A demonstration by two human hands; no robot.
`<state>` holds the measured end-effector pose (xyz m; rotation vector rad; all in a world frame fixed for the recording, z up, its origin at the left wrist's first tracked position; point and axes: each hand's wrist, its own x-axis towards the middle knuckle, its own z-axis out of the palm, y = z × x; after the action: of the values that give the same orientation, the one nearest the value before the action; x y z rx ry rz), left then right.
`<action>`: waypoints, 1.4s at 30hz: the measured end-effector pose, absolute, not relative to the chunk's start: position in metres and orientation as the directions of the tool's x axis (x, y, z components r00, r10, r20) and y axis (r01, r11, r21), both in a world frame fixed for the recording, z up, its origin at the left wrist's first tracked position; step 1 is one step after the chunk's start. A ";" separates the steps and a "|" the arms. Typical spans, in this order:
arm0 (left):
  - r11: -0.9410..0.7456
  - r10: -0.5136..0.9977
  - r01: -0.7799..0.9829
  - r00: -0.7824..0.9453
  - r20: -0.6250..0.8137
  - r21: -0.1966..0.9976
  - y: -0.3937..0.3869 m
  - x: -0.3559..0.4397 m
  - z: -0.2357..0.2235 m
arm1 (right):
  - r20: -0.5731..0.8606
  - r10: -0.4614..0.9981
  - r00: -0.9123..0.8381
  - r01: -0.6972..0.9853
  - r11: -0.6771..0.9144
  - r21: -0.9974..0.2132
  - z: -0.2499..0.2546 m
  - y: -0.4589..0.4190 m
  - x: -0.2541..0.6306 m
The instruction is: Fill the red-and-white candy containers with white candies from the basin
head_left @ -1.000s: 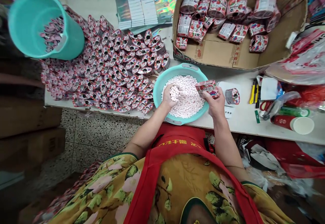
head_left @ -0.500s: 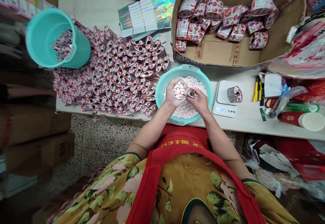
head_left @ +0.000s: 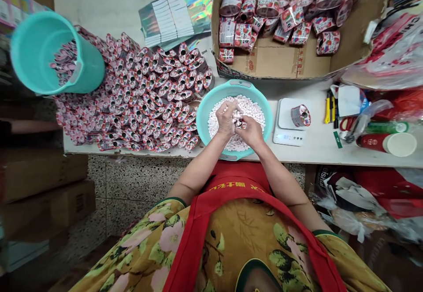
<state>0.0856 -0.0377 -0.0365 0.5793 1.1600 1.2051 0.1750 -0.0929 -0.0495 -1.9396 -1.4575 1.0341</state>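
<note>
A teal basin point(head_left: 211, 102) of small white-pink candies point(head_left: 253, 109) sits at the table's front edge. Both hands meet above it. My left hand point(head_left: 226, 117) is cupped over a handful of candies, tipped toward the right hand. My right hand point(head_left: 249, 131) grips a small red-printed candy tin point(head_left: 242, 125), its mouth against the left hand; most of the tin is hidden by the fingers. Another such tin point(head_left: 300, 115) lies on a white scale point(head_left: 287, 135) to the right.
Several empty tins lie stacked in rows point(head_left: 148, 93) on the left beside a tipped teal bucket point(head_left: 42, 54). A cardboard box point(head_left: 264, 62) at the back holds filled tins. Holographic card packs point(head_left: 175, 12), pens point(head_left: 330, 106), a red cup point(head_left: 386, 144) and bags crowd the right.
My right hand brought the tin from the basin's right rim to the left hand. The left hand lifted a handful of candies and turned over onto the tin's mouth.
</note>
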 end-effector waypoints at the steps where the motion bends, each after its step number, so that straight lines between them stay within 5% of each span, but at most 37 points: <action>1: 0.315 0.922 -0.401 -0.083 -0.377 0.860 -0.037 0.086 -0.037 | -0.278 0.949 0.147 0.580 -0.310 -0.754 -0.048 -0.093 0.175; 17: 0.322 0.921 -0.401 -0.077 -0.382 0.857 -0.029 0.084 -0.033 | -0.264 0.949 0.172 0.673 -0.309 -0.672 -0.038 -0.088 0.170; 42: 0.400 0.905 -0.346 0.001 -0.426 0.849 -0.025 0.099 -0.017 | -0.192 0.956 0.220 0.469 -0.276 -0.839 -0.043 -0.088 0.181</action>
<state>0.0995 -0.0251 -0.0171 0.6079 1.1806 1.0832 0.1812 -0.0878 -0.0435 -1.8523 -1.3165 0.9677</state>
